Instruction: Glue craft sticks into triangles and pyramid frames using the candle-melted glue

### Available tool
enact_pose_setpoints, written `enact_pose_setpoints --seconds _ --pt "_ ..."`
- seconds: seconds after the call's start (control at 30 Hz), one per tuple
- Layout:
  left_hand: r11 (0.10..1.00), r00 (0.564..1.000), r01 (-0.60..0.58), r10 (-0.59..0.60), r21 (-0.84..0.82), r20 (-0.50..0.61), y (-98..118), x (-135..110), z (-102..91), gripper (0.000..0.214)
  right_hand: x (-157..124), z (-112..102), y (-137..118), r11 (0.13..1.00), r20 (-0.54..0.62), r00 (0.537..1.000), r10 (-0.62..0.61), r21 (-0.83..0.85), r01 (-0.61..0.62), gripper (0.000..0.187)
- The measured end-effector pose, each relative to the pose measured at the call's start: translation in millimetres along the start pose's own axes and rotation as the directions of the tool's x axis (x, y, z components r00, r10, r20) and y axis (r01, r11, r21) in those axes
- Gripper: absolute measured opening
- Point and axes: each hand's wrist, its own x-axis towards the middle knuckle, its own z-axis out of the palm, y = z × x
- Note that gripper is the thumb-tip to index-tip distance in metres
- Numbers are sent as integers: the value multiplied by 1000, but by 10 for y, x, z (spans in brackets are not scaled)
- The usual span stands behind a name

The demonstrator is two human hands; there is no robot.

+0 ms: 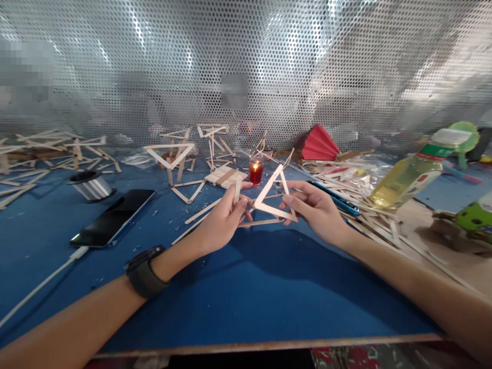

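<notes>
So the left hand (223,218) is pinching a flat wooden stick (237,189) upright between thumb and fingers. The right hand (317,209) is gripping the stick triangle (269,185) by its lower right corner, thumb on the near side, so the triangle is tilting up between both hands. Not sure if the left fingers are touching its left corner too, the overlap is hiding it. A red candle (255,172) is burning just behind, around 11 o'clock from the triangle. Phone (115,218) is lying at 9 o'clock from the left hand, with a metallic spool (91,185) sitting near it at 10. Loose sticks (384,233) are spreading out at 3 to 4 o'clock from the right hand, and an oil bottle (407,177) is leaning at 2.
</notes>
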Motion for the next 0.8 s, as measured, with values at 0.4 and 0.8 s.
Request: enact_pose_setpoints --seconds 0.4,0.8 --pt "986 999 43 -43 161 -4 58 -37 -18 54 8 18 -44 980 -11 993 122 159 -118 38" --pt "963 1000 -20 14 267 23 106 -58 -30 45 -20 -9 -101 947 0 980 197 260 -191 38"
